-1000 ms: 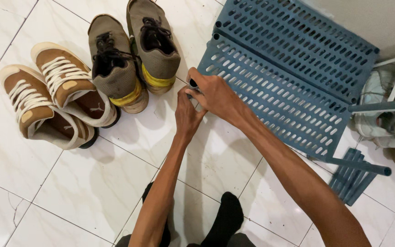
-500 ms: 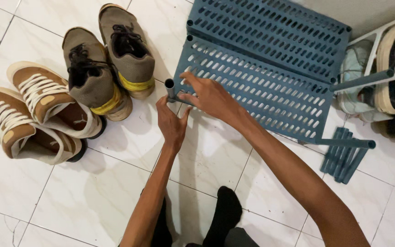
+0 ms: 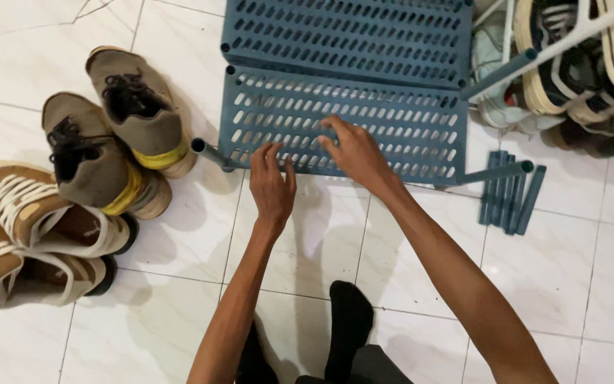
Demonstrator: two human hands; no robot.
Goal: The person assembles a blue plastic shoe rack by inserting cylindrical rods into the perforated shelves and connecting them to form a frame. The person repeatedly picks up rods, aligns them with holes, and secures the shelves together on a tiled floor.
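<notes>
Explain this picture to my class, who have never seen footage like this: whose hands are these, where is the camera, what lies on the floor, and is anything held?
The camera is worn on a person's head and looks down, so the two bare arms reaching in from the bottom are that person's own. The left hand rests its fingers on the near edge of a blue slotted plastic shelf panel lying on the white tiled floor. The right hand lies flat on the same panel. Neither hand is closed around anything. A second blue panel lies just behind. Blue tubes stick out at the near panel's corners, and a bundle of loose blue tubes lies to the right. On the left stand a grey-green pair of shoes and a brown and white pair. More shoes sit top right on a rack. The person's black sock shows below.
</notes>
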